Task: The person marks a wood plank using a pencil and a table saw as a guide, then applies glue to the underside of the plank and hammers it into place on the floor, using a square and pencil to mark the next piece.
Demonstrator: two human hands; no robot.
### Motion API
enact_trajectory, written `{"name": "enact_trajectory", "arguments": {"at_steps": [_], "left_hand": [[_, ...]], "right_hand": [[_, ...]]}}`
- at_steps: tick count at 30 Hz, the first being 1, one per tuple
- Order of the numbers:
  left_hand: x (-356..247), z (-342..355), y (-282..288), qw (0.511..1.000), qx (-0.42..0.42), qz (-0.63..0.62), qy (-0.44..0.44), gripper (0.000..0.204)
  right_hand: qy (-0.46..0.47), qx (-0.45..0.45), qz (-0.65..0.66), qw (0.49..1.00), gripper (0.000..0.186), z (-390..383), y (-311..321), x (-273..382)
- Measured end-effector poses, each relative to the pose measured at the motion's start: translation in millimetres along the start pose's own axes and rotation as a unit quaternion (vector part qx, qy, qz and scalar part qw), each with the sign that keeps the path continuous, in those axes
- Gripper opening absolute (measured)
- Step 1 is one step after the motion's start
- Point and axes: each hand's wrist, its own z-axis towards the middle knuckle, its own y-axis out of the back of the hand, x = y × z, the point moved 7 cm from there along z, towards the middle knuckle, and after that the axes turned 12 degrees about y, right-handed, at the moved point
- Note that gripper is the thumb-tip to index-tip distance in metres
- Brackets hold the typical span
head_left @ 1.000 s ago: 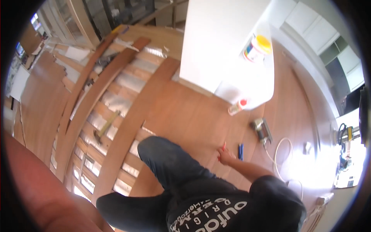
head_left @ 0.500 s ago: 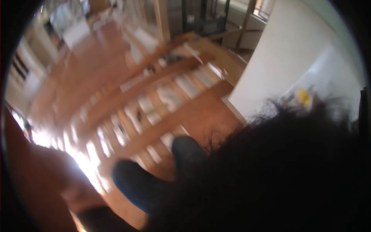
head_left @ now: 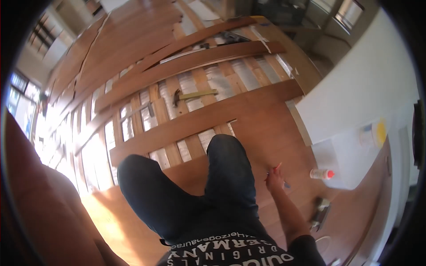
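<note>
My right hand [head_left: 275, 182] is low over the laid wooden floor, right of my knees. Its fingers are closed round a small red tool [head_left: 278, 166]; a grey-blue part sticks out on the other side, too small to name the kind. Close by on its right lies a white bottle with a red cap [head_left: 320, 174]. My left arm [head_left: 49, 195] fills the left edge, large and near, and its hand is out of the picture. Ahead of my knees, a claw hammer [head_left: 198, 94] with a yellowish handle rests across the battens. Left of it is a metal square [head_left: 150, 111].
Loose brown floorboards [head_left: 199, 117] lie across wooden battens [head_left: 172, 91] with silvery sheeting between them. A dark tool [head_left: 234, 38] sits farther off. To the right stand a white panel [head_left: 341, 84] and a translucent container [head_left: 344, 162]; another tool [head_left: 320, 213] lies near my right forearm.
Dark hair that covered the lower right has left the view. My legs, right arm and the red tool now show. The floor has shifted in the picture and looks sharper.
</note>
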Motion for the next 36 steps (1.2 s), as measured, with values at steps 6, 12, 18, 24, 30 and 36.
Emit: {"name": "enact_trajectory", "arguments": {"at_steps": [6, 12, 18, 24, 30, 36], "left_hand": [[-28.2, -99.8, 103.7, 0.992, -0.118, 0.047, -0.025, 0.029], [-8.7, -316.8, 160.0, 0.878, -0.317, 0.143, 0.330, 0.029], [-60.4, -600.3, -18.6, 0.593, -0.155, 0.016, 0.790, 0.035], [-78.5, -646.2, -106.1, 0.501, -0.123, -0.210, 0.830, 0.041], [-80.2, -688.6, -49.1, 0.498, -0.089, -0.119, 0.854, 0.038], [-20.2, -714.3, -65.2, 0.483, -0.086, -0.165, 0.856, 0.037]], "right_hand": [[0.080, 0.049, 0.002, 0.996, 0.054, 13.1, 12.5, 34.6], [0.013, 0.187, 0.090, 0.978, 0.051, -25.0, -50.0, 13.0], [-0.005, 0.227, 0.098, 0.969, 0.050, -18.8, -58.9, 3.3], [-0.023, 0.228, 0.106, 0.968, 0.050, 39.1, -27.7, 0.7], [-0.070, 0.181, 0.194, 0.962, 0.050, 148.5, 23.4, 33.3], [0.175, -0.082, 0.329, 0.925, 0.057, 332.6, 129.7, 259.1]]}}
